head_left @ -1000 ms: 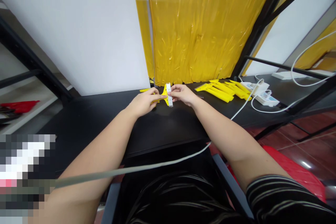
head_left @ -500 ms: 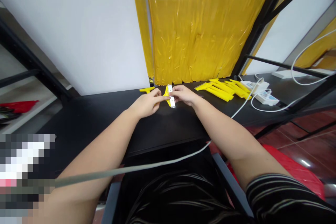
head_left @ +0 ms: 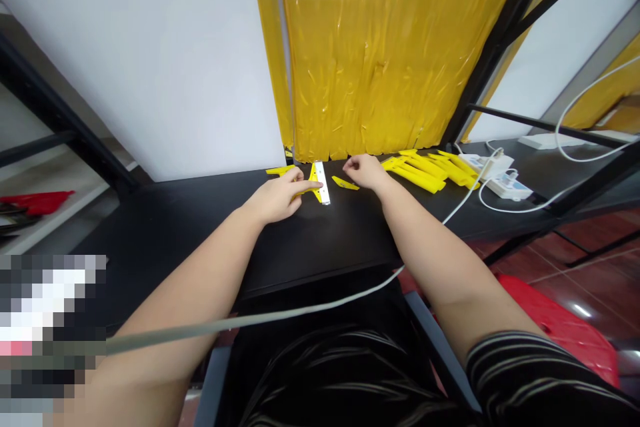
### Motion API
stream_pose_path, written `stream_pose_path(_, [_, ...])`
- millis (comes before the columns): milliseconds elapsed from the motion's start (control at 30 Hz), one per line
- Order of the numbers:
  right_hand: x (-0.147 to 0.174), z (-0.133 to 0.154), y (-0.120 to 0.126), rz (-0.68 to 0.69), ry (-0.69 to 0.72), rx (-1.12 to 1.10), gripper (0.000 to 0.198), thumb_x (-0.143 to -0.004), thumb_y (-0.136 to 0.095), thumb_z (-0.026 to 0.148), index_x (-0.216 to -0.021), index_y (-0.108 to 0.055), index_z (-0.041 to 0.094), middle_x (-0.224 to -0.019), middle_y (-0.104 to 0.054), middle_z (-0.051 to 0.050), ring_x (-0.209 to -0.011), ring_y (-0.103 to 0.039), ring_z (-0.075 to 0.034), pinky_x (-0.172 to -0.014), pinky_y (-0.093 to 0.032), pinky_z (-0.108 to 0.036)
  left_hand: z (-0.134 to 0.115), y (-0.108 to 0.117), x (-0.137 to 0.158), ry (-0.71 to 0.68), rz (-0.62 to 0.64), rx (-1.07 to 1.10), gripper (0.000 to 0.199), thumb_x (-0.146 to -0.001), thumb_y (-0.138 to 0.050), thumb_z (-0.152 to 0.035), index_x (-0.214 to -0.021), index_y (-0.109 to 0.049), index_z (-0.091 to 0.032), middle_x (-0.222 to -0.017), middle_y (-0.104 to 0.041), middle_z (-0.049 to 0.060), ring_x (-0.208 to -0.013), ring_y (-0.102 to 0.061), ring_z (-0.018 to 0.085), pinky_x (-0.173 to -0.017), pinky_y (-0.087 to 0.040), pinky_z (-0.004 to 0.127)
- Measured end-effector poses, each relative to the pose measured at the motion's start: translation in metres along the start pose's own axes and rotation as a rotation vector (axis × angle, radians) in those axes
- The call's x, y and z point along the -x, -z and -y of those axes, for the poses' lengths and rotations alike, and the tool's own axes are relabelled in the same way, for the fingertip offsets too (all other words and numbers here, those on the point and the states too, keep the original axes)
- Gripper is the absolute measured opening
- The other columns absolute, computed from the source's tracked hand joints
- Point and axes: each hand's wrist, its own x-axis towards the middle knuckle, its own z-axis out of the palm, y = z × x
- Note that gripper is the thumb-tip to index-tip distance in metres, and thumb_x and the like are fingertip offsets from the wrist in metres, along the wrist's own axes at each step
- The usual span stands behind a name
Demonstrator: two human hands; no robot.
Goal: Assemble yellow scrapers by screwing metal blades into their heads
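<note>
My left hand [head_left: 277, 197] is closed around the handle of a yellow scraper [head_left: 315, 195], its index finger stretched onto the white strip [head_left: 323, 183] along the head. The scraper's head points right, just above the black table. My right hand [head_left: 369, 171] is a short way to the right, apart from the scraper. Its fingers are curled together, and whether anything small is between them I cannot make out. A small flat yellow piece [head_left: 345, 183] lies on the table just below those fingers. Behind my left hand lies another yellow scraper [head_left: 278, 171], partly hidden.
Several yellow scrapers [head_left: 417, 173] lie piled beyond my right wrist. White power strips [head_left: 507, 185] with plugs stand farther right. A pale cable [head_left: 310, 311] crosses over my lap and left forearm. Yellow plastic sheeting [head_left: 375, 80] hangs behind the black table [head_left: 320, 247].
My right hand has left the scraper's head and moved right, its fingers curling. The white strip and the small flat yellow piece now show more fully. My left hand keeps its hold.
</note>
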Motion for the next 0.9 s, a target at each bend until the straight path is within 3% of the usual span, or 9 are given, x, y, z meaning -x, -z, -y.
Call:
stream_pose_path(133, [-0.001,-0.011,0.0,0.141,-0.032,0.144,0.019,-0.071,-0.076,0.007,-0.075,-0.081,0.025,-0.082,-0.077,-0.005,-0.076,-0.068,-0.02,-0.082,-0.055,-0.035,0.002,-0.001,0.0,0.008,0.01,0.003,0.055,-0.092,-0.052,-0.015,-0.141,-0.065,-0.038,-0.118,-0.056,0.006,-0.086,-0.06,0.016,-0.078,-0.051,0.031])
stream_pose_path(333, [0.002,-0.006,-0.008,0.268,-0.025,0.303,0.019,-0.079,-0.077,0.017,-0.095,-0.084,0.025,-0.095,-0.081,-0.002,-0.087,-0.073,-0.017,-0.085,-0.054,-0.026,0.003,-0.002,0.0,0.017,0.033,-0.011,0.056,-0.094,-0.05,-0.015,-0.143,-0.063,-0.037,-0.12,-0.055,0.006,-0.092,-0.062,0.017,-0.082,-0.051,0.031])
stream_pose_path(633, [0.001,-0.007,-0.011,0.283,-0.038,0.332,0.012,-0.08,-0.078,0.019,-0.091,-0.081,0.024,-0.099,-0.081,-0.001,-0.089,-0.073,-0.015,-0.08,-0.051,-0.023,0.0,0.0,-0.001,0.038,0.061,0.004,0.056,-0.094,-0.05,-0.016,-0.144,-0.063,-0.038,-0.125,-0.055,0.007,-0.098,-0.063,0.019,-0.086,-0.052,0.033])
stream_pose_path(900, [0.004,-0.001,-0.006,0.231,-0.01,0.269,0.011,-0.081,-0.075,0.018,-0.092,-0.079,0.021,-0.092,-0.078,-0.001,-0.078,-0.068,-0.013,-0.073,-0.048,-0.022,0.003,-0.001,0.0,0.021,0.048,0.0,0.056,-0.093,-0.051,-0.016,-0.143,-0.064,-0.038,-0.124,-0.056,0.006,-0.097,-0.063,0.019,-0.086,-0.051,0.033])
